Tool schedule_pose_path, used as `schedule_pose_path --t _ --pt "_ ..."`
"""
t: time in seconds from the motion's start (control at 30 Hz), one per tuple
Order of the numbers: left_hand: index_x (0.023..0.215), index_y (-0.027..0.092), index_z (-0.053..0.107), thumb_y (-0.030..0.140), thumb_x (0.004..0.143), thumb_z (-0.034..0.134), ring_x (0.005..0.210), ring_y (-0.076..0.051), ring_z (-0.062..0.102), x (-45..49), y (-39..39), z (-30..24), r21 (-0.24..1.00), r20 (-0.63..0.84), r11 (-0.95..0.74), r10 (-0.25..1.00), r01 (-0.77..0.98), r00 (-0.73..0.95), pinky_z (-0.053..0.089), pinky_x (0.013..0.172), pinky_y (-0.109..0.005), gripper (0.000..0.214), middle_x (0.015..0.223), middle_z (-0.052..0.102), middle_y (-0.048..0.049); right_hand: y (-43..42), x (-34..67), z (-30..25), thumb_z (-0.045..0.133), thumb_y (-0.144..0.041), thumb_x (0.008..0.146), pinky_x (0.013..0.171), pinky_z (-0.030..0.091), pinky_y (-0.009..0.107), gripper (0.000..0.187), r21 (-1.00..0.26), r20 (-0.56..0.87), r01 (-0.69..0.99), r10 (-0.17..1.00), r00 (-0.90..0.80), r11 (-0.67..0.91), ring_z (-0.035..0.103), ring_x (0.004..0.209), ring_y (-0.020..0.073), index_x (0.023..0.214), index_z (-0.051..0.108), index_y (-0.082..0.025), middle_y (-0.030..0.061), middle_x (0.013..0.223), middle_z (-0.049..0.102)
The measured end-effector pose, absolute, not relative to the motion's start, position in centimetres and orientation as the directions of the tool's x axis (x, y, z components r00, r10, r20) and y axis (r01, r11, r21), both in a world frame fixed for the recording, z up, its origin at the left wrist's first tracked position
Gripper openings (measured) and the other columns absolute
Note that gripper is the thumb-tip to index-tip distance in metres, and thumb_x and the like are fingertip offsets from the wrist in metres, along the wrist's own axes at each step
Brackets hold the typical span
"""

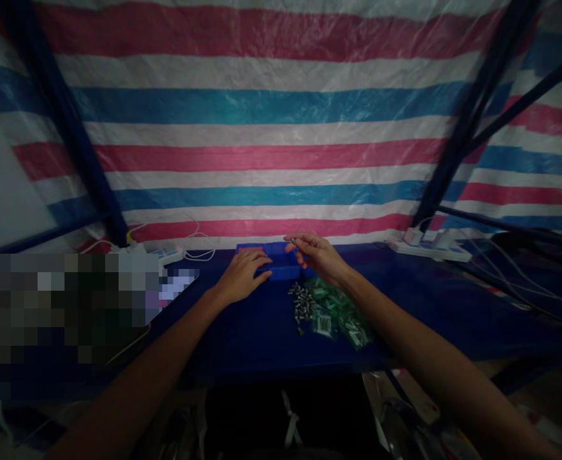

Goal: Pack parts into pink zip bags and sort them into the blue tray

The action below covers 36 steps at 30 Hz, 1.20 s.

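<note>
My left hand rests over the left part of a small blue plastic box, its fingers stretched out, thumb apart, gripping nothing I can see. Above the box's right part, my right hand pinches a small metal screw between thumb and forefinger; its exact shape is too small to make out. A pile of metal screws lies loose on the blue tabletop just in front of the box. Right of the pile are green-tinted plastic bags with small metal parts inside. My hands partly cover the box's inside.
White power strips with cables stand at the back right and back left. A lit phone-like screen lies left, beside a blurred-out area. Blue metal posts frame a striped plastic sheet behind the table.
</note>
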State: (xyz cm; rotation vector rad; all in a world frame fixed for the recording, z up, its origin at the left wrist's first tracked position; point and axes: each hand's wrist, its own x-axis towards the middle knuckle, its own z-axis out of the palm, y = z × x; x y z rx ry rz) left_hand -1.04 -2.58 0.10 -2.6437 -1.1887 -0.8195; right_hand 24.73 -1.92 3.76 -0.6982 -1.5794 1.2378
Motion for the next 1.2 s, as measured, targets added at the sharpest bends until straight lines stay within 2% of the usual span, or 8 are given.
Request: schedule_pose_path --t 0.2,0.33,0.47,0.6,0.7,0.8,1.0,1.2 --pt "0.132 0.025 0.066 0.041 0.104 0.059 0.142 -0.028 0.051 -1.0 -2.7 0.2 0.097 0.518 -0.682 0.657 0.725 0.548 0.039 0.120 -0.051 0.033 0.142 0.065 -0.0079 -1.8 24.7 3.8 0.072 -0.047 0.093 0.052 0.045 0.028 0.031 -0.934 0.356 -0.093 0.879 -0.318 0.345 0.055 0.065 0.0129 0.117 0.075 -0.028 0.0081 0.111 0.074" --pt "0.133 0.025 0.066 0.040 0.104 0.059 0.142 -0.028 0.051 -1.0 -2.7 0.1 0.096 0.526 -0.679 0.655 0.728 0.541 0.038 0.120 -0.050 0.033 0.142 0.065 -0.0077 -1.6 24.5 3.6 0.075 -0.044 0.089 0.051 0.045 0.028 0.033 -0.897 0.434 -0.026 0.867 -0.245 0.442 0.054 0.061 0.0126 0.118 0.072 -0.029 0.0045 0.098 0.071" --pt "0.133 0.026 0.066 0.042 0.104 0.059 0.141 -0.028 0.052 -1.1 -2.5 -0.1 0.102 0.533 -0.687 0.648 0.719 0.544 0.038 0.120 -0.050 0.033 0.142 0.064 -0.0073 -1.4 24.6 3.5 0.075 -0.044 0.088 0.050 0.044 0.029 0.027 -0.786 0.579 0.145 0.797 -0.170 0.601 0.055 0.062 0.0154 0.108 0.068 -0.027 0.0016 0.089 0.066" --pt "0.133 0.026 0.066 0.042 0.104 0.059 0.140 -0.028 0.052 -1.1 -2.5 -0.1 0.107 0.530 -0.685 0.652 0.720 0.542 0.039 0.119 -0.051 0.033 0.143 0.064 -0.0074 -1.5 24.8 3.6 0.072 -0.037 0.093 0.065 0.050 0.035 0.015 -0.620 0.687 0.336 0.698 -0.202 0.709 0.062 0.081 0.0217 0.103 0.071 -0.026 0.0060 0.095 0.069" --pt "0.133 0.026 0.066 0.041 0.104 0.059 0.140 -0.028 0.052 -1.0 -2.5 0.0 0.106 0.525 -0.685 0.654 0.721 0.545 0.038 0.120 -0.051 0.033 0.144 0.063 -0.0076 -1.7 24.9 3.6 0.071 -0.032 0.093 0.072 0.050 0.037 0.008 -0.550 0.714 0.371 0.652 -0.257 0.748 0.062 0.088 0.0230 0.099 0.073 -0.027 0.0069 0.098 0.068" --pt "0.133 0.026 0.066 0.041 0.104 0.059 0.140 -0.028 0.052 -1.0 -2.6 0.1 0.105 0.526 -0.687 0.652 0.719 0.546 0.039 0.119 -0.051 0.033 0.143 0.064 -0.0078 -1.7 24.7 3.5 0.070 -0.036 0.093 0.063 0.050 0.033 0.012 -0.621 0.665 0.320 0.697 -0.268 0.716 0.062 0.087 0.0233 0.100 0.074 -0.028 0.0070 0.099 0.067" --pt "0.132 0.027 0.066 0.040 0.104 0.059 0.140 -0.028 0.052 -1.0 -2.7 0.1 0.111 0.533 -0.686 0.652 0.719 0.539 0.039 0.119 -0.051 0.032 0.144 0.063 -0.0074 -1.1 24.7 3.3 0.077 -0.043 0.086 0.050 0.045 0.029 0.028 -0.770 0.562 0.194 0.790 -0.244 0.608 0.056 0.066 0.0167 0.108 0.068 -0.027 0.0037 0.091 0.064" --pt "0.133 0.026 0.066 0.040 0.104 0.060 0.141 -0.028 0.051 -1.0 -2.6 0.0 0.110 0.529 -0.685 0.654 0.720 0.541 0.038 0.120 -0.050 0.033 0.144 0.064 -0.0070 -0.3 25.3 3.0 0.068 -0.037 0.094 0.065 0.044 0.032 0.014 -0.629 0.606 0.391 0.738 -0.296 0.672 0.060 0.073 0.0188 0.095 0.069 -0.023 0.0049 0.088 0.069"
